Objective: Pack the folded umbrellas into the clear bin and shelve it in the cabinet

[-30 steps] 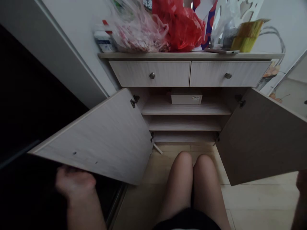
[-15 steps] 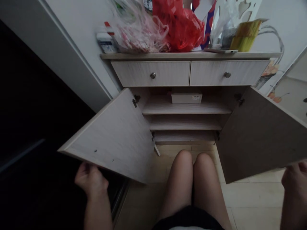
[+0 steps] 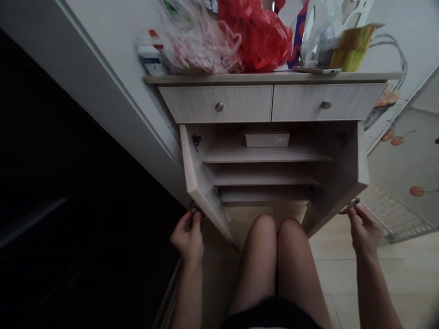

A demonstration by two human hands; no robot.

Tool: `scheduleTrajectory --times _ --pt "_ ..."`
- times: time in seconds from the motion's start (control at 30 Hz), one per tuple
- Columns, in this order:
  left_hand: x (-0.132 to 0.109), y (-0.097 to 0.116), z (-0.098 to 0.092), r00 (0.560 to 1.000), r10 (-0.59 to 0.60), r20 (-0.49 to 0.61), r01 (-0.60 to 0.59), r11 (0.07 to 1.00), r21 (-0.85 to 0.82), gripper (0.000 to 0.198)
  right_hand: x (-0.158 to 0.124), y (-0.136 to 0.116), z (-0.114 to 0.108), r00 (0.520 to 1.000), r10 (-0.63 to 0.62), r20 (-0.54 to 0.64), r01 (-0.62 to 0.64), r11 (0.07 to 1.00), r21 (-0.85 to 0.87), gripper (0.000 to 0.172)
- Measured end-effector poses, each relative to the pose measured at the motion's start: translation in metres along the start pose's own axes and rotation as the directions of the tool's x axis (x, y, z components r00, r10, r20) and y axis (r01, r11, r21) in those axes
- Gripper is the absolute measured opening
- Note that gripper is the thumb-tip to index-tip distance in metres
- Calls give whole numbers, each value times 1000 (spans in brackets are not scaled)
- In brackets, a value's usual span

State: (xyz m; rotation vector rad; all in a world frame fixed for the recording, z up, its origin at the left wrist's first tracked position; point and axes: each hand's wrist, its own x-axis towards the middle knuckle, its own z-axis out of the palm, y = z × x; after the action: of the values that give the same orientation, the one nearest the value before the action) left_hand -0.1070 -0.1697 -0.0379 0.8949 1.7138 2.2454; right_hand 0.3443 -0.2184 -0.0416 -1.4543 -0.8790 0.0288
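Crouched at a cabinet (image 3: 240,103), a person pinches the left knob (image 3: 194,209) with the left hand (image 3: 188,236), the right knob (image 3: 355,201) with the right hand (image 3: 363,228) — fingers closed on both.

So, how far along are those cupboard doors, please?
Done: the left door and right door have swung in from wide open to about halfway. In hand: the left hand holds the left knob, the right hand the right knob. Left: neither door is shut; the shelves still show.
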Motion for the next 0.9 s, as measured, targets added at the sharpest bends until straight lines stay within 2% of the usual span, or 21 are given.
scheduleTrajectory --times 0.1,0.2,0.3,0.43,0.53,0.67,0.9 --pt "-12 -2 21 996 27 89 -27 1000 -2 49 -7 -16 22 997 9 79 -15 997 74 47" --pt "-24 -1 47 979 99 176 -101 995 5 45 -10 -19 42 991 9 135 -24 994 109 44" --pt "-35 0 76 949 142 281 -139 990 -29 40 -10 -18 64 983 2 183 -27 990 135 43" --pt "-44 0 117 908 183 377 -180 983 -45 35 -8 -26 99 983 -39 182 10 987 158 42" --pt "-49 0 145 886 213 412 -211 976 -49 34 -6 -36 126 979 -77 190 46 986 162 42" --pt "-55 -1 177 875 267 403 -278 960 -33 28 -2 -45 159 976 -89 199 59 987 148 43" --pt "-55 4 217 856 233 461 -293 954 62 11 8 -47 201 963 -36 267 1 991 131 47"
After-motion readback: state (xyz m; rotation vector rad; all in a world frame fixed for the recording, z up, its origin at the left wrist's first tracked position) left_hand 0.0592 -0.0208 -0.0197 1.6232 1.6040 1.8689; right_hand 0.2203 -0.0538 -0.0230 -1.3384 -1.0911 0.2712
